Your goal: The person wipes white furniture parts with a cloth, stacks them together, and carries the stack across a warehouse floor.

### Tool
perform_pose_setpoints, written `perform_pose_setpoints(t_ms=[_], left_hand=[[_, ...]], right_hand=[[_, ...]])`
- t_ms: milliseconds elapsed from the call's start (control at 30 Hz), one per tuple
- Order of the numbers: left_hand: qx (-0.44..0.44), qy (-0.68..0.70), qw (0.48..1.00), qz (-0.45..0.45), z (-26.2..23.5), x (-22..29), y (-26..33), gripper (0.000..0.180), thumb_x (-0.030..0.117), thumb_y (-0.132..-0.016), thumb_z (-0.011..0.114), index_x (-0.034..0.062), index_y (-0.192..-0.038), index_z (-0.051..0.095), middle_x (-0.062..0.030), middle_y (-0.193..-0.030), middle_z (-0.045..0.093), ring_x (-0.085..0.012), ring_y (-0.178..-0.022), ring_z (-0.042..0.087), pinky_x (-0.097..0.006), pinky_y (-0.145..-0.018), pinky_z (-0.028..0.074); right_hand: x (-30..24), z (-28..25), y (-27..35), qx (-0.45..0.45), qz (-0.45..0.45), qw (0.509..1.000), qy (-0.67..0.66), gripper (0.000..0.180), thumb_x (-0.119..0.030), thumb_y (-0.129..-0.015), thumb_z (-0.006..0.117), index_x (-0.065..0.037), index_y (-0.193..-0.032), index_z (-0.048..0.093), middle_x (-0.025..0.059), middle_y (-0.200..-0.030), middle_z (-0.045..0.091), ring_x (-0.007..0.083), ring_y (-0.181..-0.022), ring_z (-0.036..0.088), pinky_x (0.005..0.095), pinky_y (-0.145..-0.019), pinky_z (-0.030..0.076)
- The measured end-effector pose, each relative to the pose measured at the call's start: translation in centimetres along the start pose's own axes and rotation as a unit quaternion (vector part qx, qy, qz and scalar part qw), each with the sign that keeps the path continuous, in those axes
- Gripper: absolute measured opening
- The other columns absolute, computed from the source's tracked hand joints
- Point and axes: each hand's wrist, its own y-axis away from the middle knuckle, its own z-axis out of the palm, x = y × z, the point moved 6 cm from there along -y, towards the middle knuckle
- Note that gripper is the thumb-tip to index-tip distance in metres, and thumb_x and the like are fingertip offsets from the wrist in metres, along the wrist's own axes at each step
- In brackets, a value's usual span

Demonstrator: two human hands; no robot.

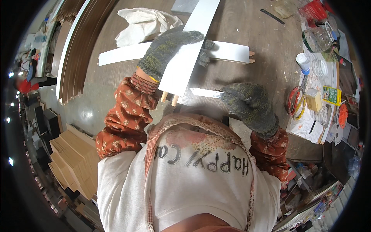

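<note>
A long white board (181, 73) slants away from me, with wooden dowels (169, 98) sticking out of its near end. My left hand (166, 50), in a dark knitted glove, is closed round this board; its fingertips show past the right edge. Crosswise beneath lies a second white board (232, 52), dowels (252, 57) at its right end. My right hand (247, 102), gloved alike, is closed on a narrow, shiny blade-like strip (205, 92) that points left, near the slanted board's near end. Its handle, if any, is hidden by the glove.
A crumpled cream cloth (145, 25) and a dark flat strip (272, 16) lie on the brown table (266, 38). To the right, a cluttered side surface holds a clear jug (317, 38), tape rolls (319, 67) and a sponge-like block (313, 99). Long stacked panels (83, 50) and cardboard (73, 162) stand left.
</note>
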Motion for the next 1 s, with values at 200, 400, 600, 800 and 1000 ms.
perform_pose_setpoints(t_ms=[200,400,600,800,1000], left_hand=[[-0.049,0.091,0.994,0.041,0.1,-0.9,0.3,0.034,0.015,-0.094,0.043,-0.0086,-0.119,0.046,-0.0292,-0.122,0.05,-0.0376,-0.104,0.058,-0.036,-0.087,0.051],[-0.057,0.089,0.993,0.052,0.0,-1.2,0.5,0.034,0.014,-0.095,0.041,-0.0045,-0.123,0.045,-0.0289,-0.122,0.05,-0.0369,-0.107,0.056,-0.035,-0.089,0.05],[0.045,0.402,0.902,-0.148,1.1,-1.8,0.8,0.034,0.017,-0.088,0.059,-0.002,-0.115,0.055,-0.0138,-0.093,0.064,-0.0188,-0.079,0.064,-0.029,-0.063,0.054],[-0.058,-0.08,0.995,-0.019,-2.2,-3.9,1.0,0.036,0.022,-0.089,0.057,-0.0013,-0.117,0.054,-0.0104,-0.109,0.062,-0.0157,-0.099,0.059,-0.026,-0.085,0.048],[0.014,-0.051,0.954,-0.296,-2.6,-2.6,-0.9,0.055,0.018,-0.076,0.072,-0.004,-0.12,0.047,-0.0103,-0.094,0.063,-0.0173,-0.081,0.063,-0.027,-0.07,0.053]], right_hand=[[0.7,2.3,0.2,0.009,-0.132,0.973,0.19,0.033,-0.008,-0.069,0.066,-0.006,-0.102,0.065,0.0074,-0.107,0.061,0.0264,-0.094,0.058,0.0384,-0.081,0.048],[1.0,1.7,-0.8,-0.006,-0.158,0.984,0.08,0.03,-0.011,-0.073,0.063,-0.007,-0.102,0.065,0.0091,-0.107,0.061,0.0259,-0.097,0.058,0.0396,-0.082,0.046],[0.9,1.6,-0.9,0.019,-0.16,0.97,0.182,0.029,-0.014,-0.077,0.06,-0.009,-0.105,0.064,0.0084,-0.106,0.062,0.0247,-0.097,0.058,0.0384,-0.081,0.046],[0.1,0.8,-1.6,0.098,-0.176,0.951,0.236,0.023,-0.013,-0.079,0.063,-0.01,-0.101,0.065,0.0057,-0.102,0.065,0.0189,-0.091,0.063,0.0315,-0.078,0.051],[4.1,-3.2,2.0,0.161,0.004,0.982,0.102,0.017,-0.005,-0.08,0.062,-0.004,-0.096,0.066,0.0086,-0.086,0.064,0.0189,-0.074,0.061,0.0306,-0.066,0.051]])
